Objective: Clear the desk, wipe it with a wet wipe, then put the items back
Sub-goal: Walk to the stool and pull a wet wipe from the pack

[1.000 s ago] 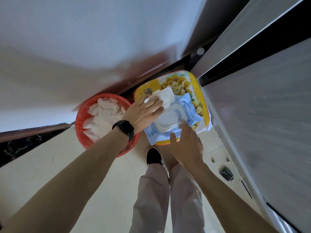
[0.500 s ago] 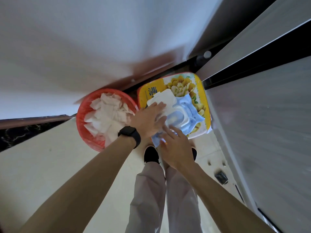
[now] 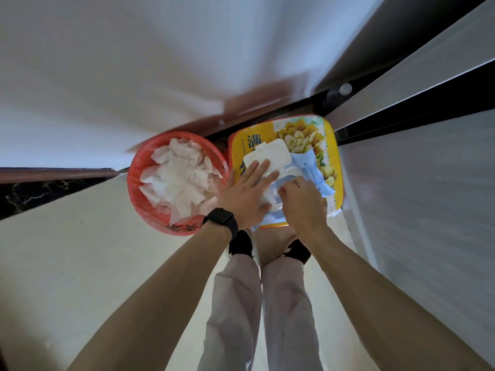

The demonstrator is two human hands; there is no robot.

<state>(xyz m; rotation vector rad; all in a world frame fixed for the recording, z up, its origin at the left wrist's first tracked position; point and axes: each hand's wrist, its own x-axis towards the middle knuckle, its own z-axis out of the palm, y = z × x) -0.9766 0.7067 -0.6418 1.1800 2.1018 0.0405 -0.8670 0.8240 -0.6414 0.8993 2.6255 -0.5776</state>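
A blue wet wipe pack (image 3: 312,172) lies on a yellow stool top printed with flowers (image 3: 331,145). Its white flip lid (image 3: 273,153) stands open, folded back to the far side. My left hand (image 3: 245,195), with a black watch on the wrist, lies flat across the pack and the lid's hinge, fingers spread, pressing it down. My right hand (image 3: 304,204) is over the pack's opening, its fingertips curled and pinched together there. Whether a wipe is between those fingers is hidden.
A red basket (image 3: 133,188) full of crumpled white wipes stands on the floor, touching the stool's left side. A grey cabinet front (image 3: 417,199) runs along the right. My black shoes (image 3: 241,243) stand just before the stool on pale floor tiles.
My right hand has moved up from the pack's near edge onto the opening and its fingers have closed. My left hand slid slightly toward me across the lid. The view shifted closer.
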